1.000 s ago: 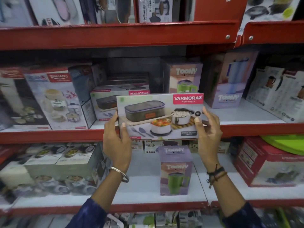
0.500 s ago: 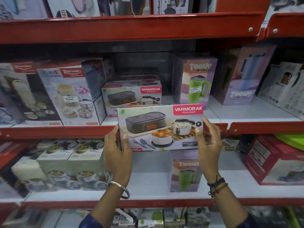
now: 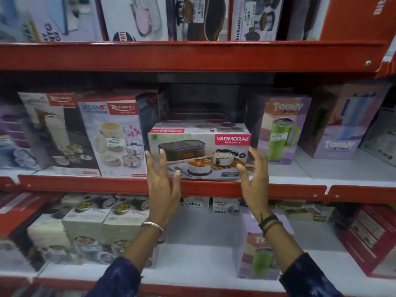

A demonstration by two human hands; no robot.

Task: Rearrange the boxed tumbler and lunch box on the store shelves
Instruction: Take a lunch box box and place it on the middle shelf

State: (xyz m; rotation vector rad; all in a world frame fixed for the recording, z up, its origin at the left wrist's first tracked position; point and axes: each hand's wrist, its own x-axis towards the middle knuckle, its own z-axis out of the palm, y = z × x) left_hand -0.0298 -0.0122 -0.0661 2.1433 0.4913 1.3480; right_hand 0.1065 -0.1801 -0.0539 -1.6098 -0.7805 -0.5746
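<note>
Left hand [image 3: 162, 187] fingers spread wide, tips just at the lower left corner of the Varmora lunch box carton [image 3: 199, 151]; thumb tip near the carton's bottom edge; cannot tell whether any finger actually touches. Right hand [image 3: 255, 181] likewise open, fingers curled loosely in front of the carton's lower right corner, gripping nothing. Silver bangle [image 3: 154, 227] on left wrist, dark thread bands [image 3: 269, 221] on right wrist, blue patterned sleeves on both forearms. Carton stands upright at the front of the middle shelf [image 3: 214, 188], printed face outward, resting on the white shelf board just behind the red lip. Another carton of the same kind appears to sit behind it, mostly hidden. To its left, touching or nearly so, a Rishabh Sedan-3 carton [image 3: 113, 138]. To its right, just beside, a purple Toony tumbler box [image 3: 282, 127] picturing a green mug. A second Toony tumbler box [image 3: 257, 256] stands on the lower shelf [image 3: 192, 273], below the right forearm. Pale lunch-set cartons [image 3: 85, 224] are stacked at the lower shelf's left side, blurred.
</note>
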